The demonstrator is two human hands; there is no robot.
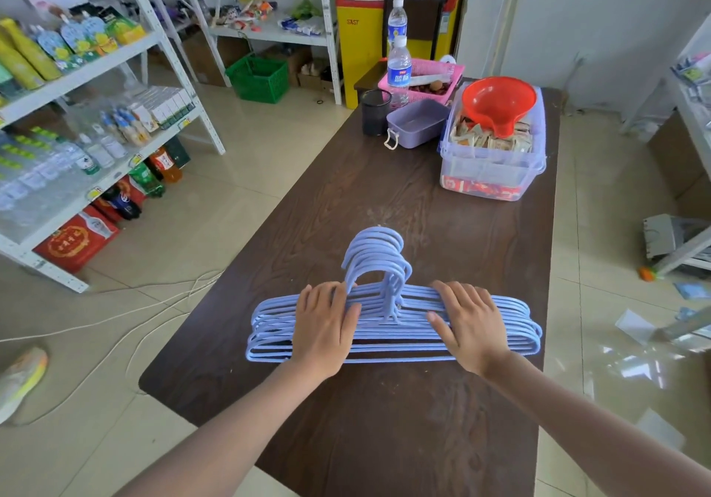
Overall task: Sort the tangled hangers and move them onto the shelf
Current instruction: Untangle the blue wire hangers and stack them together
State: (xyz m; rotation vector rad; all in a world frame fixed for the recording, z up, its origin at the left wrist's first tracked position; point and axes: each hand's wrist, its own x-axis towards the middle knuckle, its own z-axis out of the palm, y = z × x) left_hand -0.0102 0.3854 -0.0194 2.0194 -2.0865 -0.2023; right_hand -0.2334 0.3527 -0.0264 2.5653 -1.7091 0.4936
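A stack of several light-blue hangers (pixel 388 333) lies flat on the dark wooden table (pixel 384 439), hooks bunched together and pointing away from me. My left hand (pixel 323 329) rests on the left half of the stack, fingers curled over the top bars beside the hooks. My right hand (pixel 471 325) presses on the right half in the same way. Both hands grip the stack from above. A white metal shelf (pixel 96 61) with bottles and packets stands to the left of the table.
At the table's far end are a clear box (pixel 492 173) of packets with a red scoop, a purple tub (pixel 417 123), a black cup (pixel 375 111), a pink basket and two water bottles. Cables trail on the floor at left. A green basket sits by the back shelf.
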